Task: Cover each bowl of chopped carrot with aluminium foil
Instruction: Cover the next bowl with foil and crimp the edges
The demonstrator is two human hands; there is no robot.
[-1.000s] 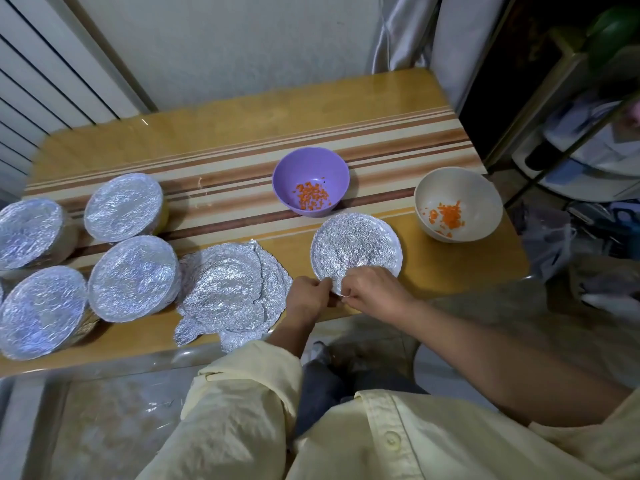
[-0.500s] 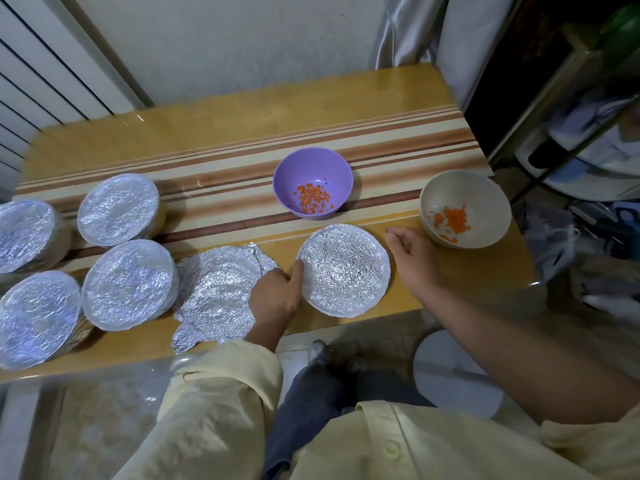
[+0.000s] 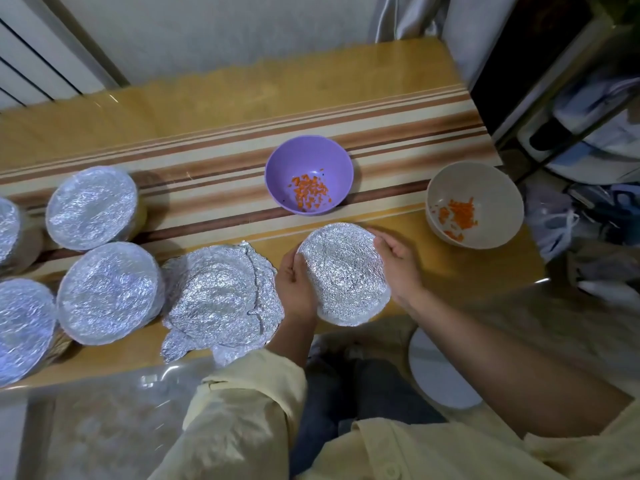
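Note:
A foil-covered bowl sits at the table's near edge. My left hand presses its left side and my right hand cups its right side. Beyond it stands a purple bowl with chopped carrot, uncovered. A beige bowl with chopped carrot stands uncovered at the right. A pile of loose crumpled foil sheets lies just left of my left hand. Several foil-covered bowls stand at the left, among them one near the foil pile and one behind it.
The wooden table has a striped band across its middle and ends at a wall behind. A dark shelf unit with clutter stands to the right. A white round stool shows below the table edge.
Both hands went from pinching the foil at the bowl's near rim to its two sides. The right hand has closed in against the bowl's right side.

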